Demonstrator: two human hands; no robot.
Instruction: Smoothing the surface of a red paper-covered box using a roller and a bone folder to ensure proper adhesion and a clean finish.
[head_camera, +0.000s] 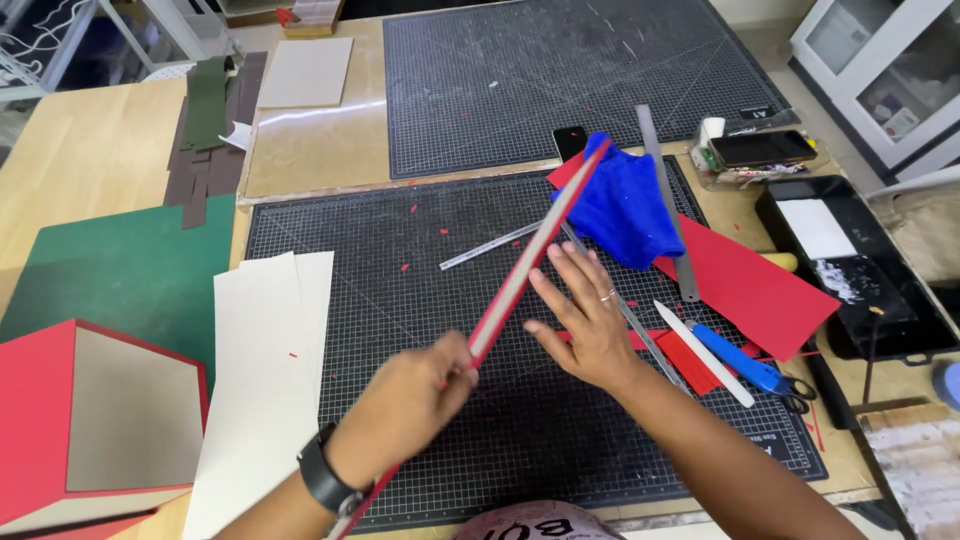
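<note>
In the head view, the left hand (405, 400) pinches the near end of a long red-edged board (530, 265), its grip closed around the edge. The board's long axis runs from near left to far right, rising over the black cutting mat (400, 300) on the surface toward a blue cloth (625, 210). The right hand (585, 315) lies just right of the board's middle, fingers spread and open, seemingly touching its face, though contact is hard to confirm. A steel ruler (668, 200) lies beyond.

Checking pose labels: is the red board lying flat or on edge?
On edge: the board shows only its thin edge, held up off the mat by both hands.
</note>
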